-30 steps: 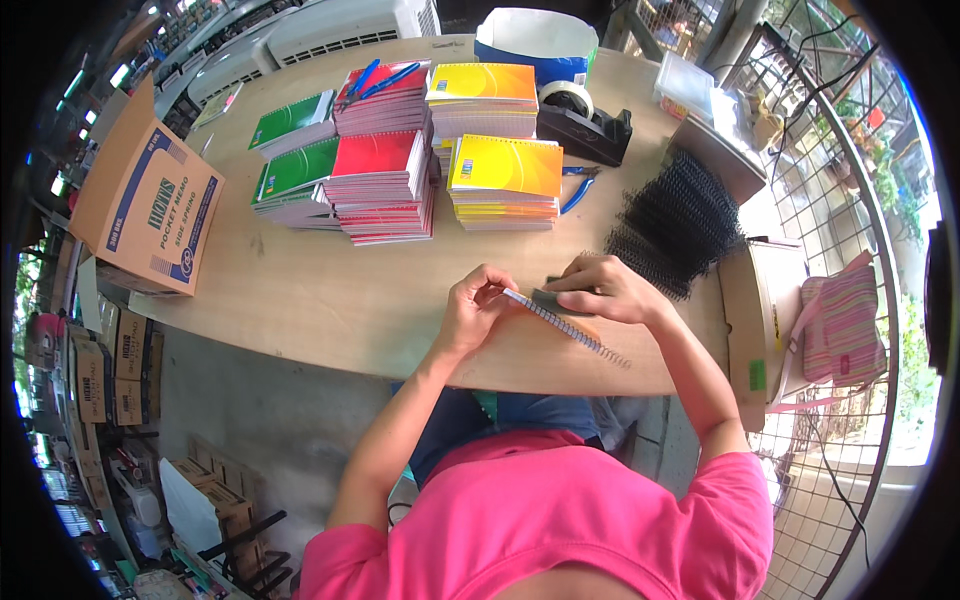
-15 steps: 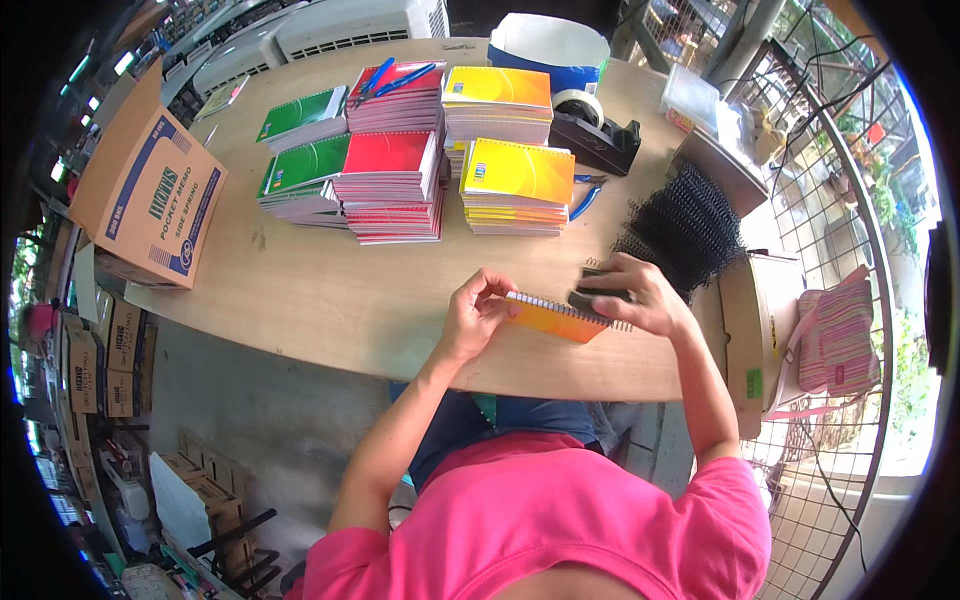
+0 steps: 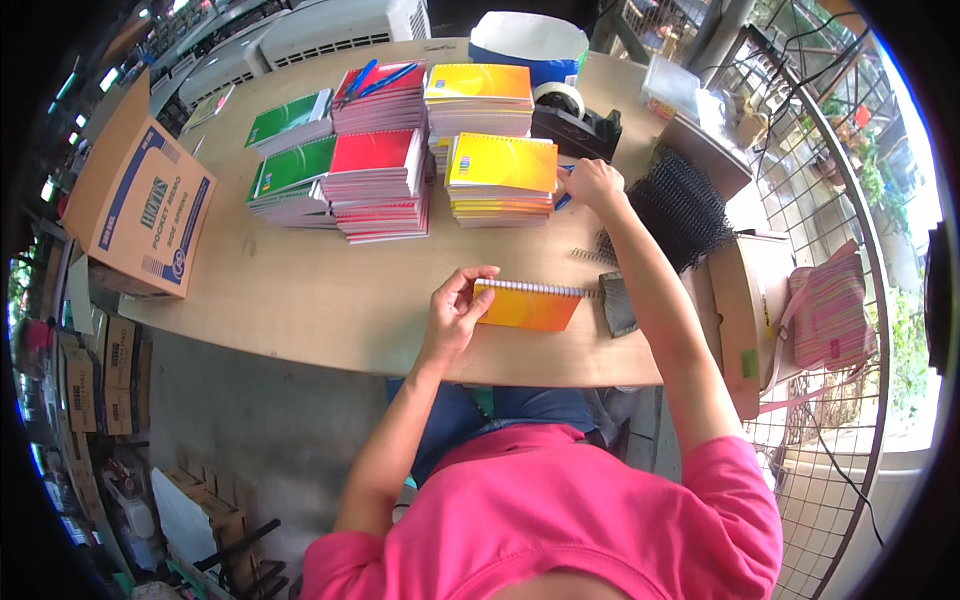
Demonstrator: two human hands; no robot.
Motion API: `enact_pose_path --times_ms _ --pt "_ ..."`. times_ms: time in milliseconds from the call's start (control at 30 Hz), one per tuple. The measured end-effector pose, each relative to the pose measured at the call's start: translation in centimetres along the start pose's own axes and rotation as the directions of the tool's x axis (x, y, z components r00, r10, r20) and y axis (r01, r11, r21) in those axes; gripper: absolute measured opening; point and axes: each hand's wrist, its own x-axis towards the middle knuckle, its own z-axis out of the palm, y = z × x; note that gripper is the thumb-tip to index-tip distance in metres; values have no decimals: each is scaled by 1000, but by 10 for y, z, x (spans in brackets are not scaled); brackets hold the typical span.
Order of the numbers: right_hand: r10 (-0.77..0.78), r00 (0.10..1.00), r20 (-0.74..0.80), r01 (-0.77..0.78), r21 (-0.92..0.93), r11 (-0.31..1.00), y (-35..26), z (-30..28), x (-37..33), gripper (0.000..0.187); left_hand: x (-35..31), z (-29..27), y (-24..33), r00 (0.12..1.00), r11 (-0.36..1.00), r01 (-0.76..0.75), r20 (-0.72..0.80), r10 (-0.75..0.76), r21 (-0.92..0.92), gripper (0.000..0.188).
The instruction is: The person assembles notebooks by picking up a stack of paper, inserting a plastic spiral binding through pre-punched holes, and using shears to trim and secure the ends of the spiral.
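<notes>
My left hand (image 3: 458, 312) pinches the left end of a yellow-orange spiral notebook (image 3: 528, 306), which stands tilted with its coil edge up. A bit of dark coil sticks out past the notebook's right end. Stretched forward, my right hand (image 3: 594, 184) has its fingers closed on blue-handled pliers (image 3: 563, 190) beside the yellow notebook stack (image 3: 502, 165); the hand hides most of the pliers. A dark grey block (image 3: 618, 305) lies on the table just right of the notebook, partly behind my right forearm. A loose coil (image 3: 585, 254) lies farther back.
Red notebooks (image 3: 375, 155) and green notebooks (image 3: 290, 165) stand in stacks at the back left, with another pair of blue pliers (image 3: 376, 80) on top. A tape dispenser (image 3: 578, 125), black coils (image 3: 682, 210) and a carton (image 3: 150, 205) surround the work area on the table (image 3: 330, 290).
My right hand has let go of the dark block and moved forward to the pliers by the yellow stack. My left hand still holds the notebook, whose cover now faces me more.
</notes>
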Motion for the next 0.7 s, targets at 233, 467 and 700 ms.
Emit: enact_pose_path --times_ms 233,467,700 --pt "37 992 -120 -24 108 994 -14 29 4 30 -12 -26 -4 994 1000 -3 -106 0 -27 14" --pt "183 972 -148 -159 157 975 0 38 20 28 -6 -21 -6 991 998 29 -126 -36 -58 13" --pt "75 989 -130 -67 67 996 27 24 17 21 -8 -20 -1 993 997 -25 -121 16 -79 14"
